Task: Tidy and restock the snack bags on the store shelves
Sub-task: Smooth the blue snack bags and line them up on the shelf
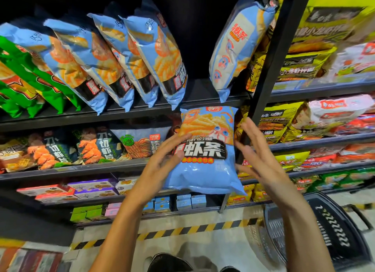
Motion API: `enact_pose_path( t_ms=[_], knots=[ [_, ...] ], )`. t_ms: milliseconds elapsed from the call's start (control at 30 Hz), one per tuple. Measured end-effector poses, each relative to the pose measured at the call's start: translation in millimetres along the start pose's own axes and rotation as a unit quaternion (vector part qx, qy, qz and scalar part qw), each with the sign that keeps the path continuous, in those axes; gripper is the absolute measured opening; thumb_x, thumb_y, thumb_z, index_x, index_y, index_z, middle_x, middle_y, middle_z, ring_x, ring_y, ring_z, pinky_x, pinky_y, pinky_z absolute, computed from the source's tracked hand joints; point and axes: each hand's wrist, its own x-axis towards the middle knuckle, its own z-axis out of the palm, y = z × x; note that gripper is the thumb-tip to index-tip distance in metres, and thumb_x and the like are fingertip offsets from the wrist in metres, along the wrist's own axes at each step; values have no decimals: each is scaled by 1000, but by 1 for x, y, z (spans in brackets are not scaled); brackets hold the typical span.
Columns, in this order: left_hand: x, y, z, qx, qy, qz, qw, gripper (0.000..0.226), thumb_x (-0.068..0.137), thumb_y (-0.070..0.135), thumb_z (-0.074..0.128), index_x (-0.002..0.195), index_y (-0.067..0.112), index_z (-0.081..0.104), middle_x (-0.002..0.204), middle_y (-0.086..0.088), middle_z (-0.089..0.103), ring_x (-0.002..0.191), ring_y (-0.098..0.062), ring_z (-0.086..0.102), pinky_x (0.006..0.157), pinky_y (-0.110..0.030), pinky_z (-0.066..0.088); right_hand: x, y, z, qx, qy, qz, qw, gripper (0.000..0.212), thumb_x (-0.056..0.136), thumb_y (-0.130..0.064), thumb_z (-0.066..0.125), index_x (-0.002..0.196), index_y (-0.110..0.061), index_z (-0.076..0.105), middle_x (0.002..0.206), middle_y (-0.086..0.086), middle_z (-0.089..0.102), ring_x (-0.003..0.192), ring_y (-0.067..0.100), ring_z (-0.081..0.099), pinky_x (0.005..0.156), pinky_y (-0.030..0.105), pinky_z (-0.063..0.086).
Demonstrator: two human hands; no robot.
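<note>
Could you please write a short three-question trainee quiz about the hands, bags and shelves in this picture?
1. True or false: the left hand touches the light blue shrimp-stick bag.
2. Where is the gap on the top black metal shelf? A) right of the leaning row of light blue bags B) among the green bags
3. What stands on the floor at lower right?

Key: 1 true; 2 A; 3 a black shopping basket.

Glossy plastic snack bag
</note>
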Motion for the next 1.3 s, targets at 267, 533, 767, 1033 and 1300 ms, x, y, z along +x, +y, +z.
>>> enact_pose_path(
  t_ms=[267, 533, 767, 1033, 1300],
  knots=[
    [3, 0, 3, -84, -21, -155, 984, 35, 104, 43, 48, 135, 44, 64, 144, 28, 54, 138, 5, 46, 122, -37, 33, -11, 1, 12, -173, -157, -33, 972, 79, 82, -22, 85, 150, -36, 48, 163, -27, 31, 154, -4, 17, 122, 19, 24],
    [-6, 7, 3, -193, -69, -171, 964, 51, 91, 70, 50, 137, 48, 60, 138, 8, 65, 115, -29, 70, 93, -49, 60, -1, 21, 19, -111, 70, 6, 991, 35, 83, -45, 71, 115, -32, 76, 117, -15, 74, 109, 5, 67, 84, 22, 54],
    [-15, 5, 9, -128, -106, -110, 980, 60, 91, 22, 69, 145, 38, 47, 142, 8, 58, 102, -26, 75, 85, -27, 58, 3, 28, 34, -63, 170, -3, 983, 12, 82, -37, 77, 86, -26, 82, 88, -12, 80, 87, 4, 74, 72, 19, 55],
    [-11, 7, 18, -107, -59, -141, 982, 40, 96, 38, 60, 136, 30, 54, 121, -7, 72, 90, -38, 77, 88, -47, 62, 2, 29, 36, -82, 182, 11, 980, 10, 88, -35, 77, 90, -27, 82, 89, -15, 79, 87, -1, 73, 69, 14, 51],
    [-8, 6, 21, -112, 23, -178, 977, 52, 104, 57, 32, 126, 21, 62, 82, -26, 76, 80, -37, 78, 83, -42, 64, -2, 32, 19, -84, 10, 50, 995, 43, 99, -48, 53, 131, -25, 68, 127, -13, 71, 118, 3, 65, 90, 21, 54]
  ],
)
